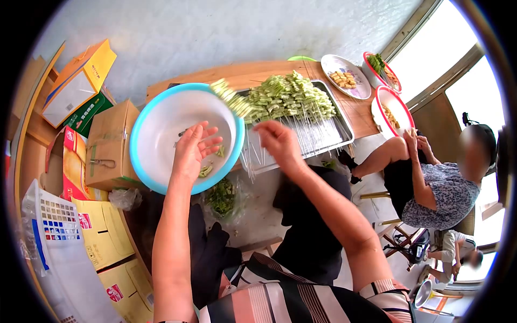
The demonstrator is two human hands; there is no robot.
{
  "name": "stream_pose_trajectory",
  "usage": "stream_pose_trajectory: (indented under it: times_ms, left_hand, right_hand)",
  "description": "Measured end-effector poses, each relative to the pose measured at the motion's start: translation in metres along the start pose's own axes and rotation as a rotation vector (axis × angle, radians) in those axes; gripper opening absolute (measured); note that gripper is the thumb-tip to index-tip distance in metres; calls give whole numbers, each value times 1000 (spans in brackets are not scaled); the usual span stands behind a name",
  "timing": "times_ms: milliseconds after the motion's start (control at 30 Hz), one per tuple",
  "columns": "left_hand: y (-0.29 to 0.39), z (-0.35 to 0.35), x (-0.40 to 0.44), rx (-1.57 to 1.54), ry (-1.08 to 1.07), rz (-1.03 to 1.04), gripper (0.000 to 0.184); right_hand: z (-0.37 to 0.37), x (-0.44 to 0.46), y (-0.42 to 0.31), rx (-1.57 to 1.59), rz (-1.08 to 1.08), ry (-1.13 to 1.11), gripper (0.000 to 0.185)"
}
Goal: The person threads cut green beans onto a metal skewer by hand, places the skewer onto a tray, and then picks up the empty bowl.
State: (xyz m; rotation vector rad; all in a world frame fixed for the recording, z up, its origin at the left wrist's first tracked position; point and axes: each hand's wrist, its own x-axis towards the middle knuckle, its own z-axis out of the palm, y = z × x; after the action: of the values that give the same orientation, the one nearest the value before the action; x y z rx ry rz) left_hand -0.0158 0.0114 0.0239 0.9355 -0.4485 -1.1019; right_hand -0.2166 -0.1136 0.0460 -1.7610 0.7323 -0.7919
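Note:
My left hand is over the blue-rimmed white basin, palm up with fingers apart and nothing in it. A few green pieces lie in the basin below it. My right hand, its fingers curled and blurred, is above the near left part of the metal tray. A blurred skewer of green pieces is over the basin's right rim; whether my right hand holds its stick cannot be made out. Many skewered green pieces are piled on the tray, their thin sticks pointing towards me.
A plate of tan pieces and red-rimmed bowls stand at the right. A seated person is beside them, another farther back. Cardboard boxes and a white basket are left. A bag of greens lies below.

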Motion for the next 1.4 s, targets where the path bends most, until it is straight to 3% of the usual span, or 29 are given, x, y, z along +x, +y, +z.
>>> stream_pose_trajectory:
  times_ms: [67,200,533,667,733,800,867,967,1033,1133,1233,1400]
  left_hand:
    - [-2,-4,1,130,70,1,36]
    - [4,-4,-2,156,78,24,33]
    - [5,-4,2,216,49,-15,26]
    - [6,-3,2,224,48,-6,27]
    - [7,-5,2,231,46,1,27]
    - [6,-7,2,232,44,-1,27]
    - [5,-11,2,238,34,19,27]
    - [5,-11,0,262,53,19,26]
    - [6,-12,0,274,61,28,25]
    - [2,-13,0,284,66,37,24]
    - [0,-14,-1,278,93,42,24]
    - [2,-18,-2,274,105,42,24]
  right_hand:
    - [-29,21,-1,7,141,53,14]
    - [-73,64,22,-232,211,189,15]
    - [-109,141,134,-665,270,324,17]
    - [-103,130,98,-525,521,166,19]
    - [-113,131,115,-671,407,155,20]
    - [-111,104,73,-1014,48,206,24]
    - [-107,79,40,-1015,-141,225,25]
    - [-90,40,18,-795,-207,64,20]
    - [-66,9,20,-664,-3,-50,17]
    - [-34,-24,35,-651,39,-227,16]
    - [-7,-29,59,-707,11,-262,19]
    - [30,-20,72,-831,226,-351,29]
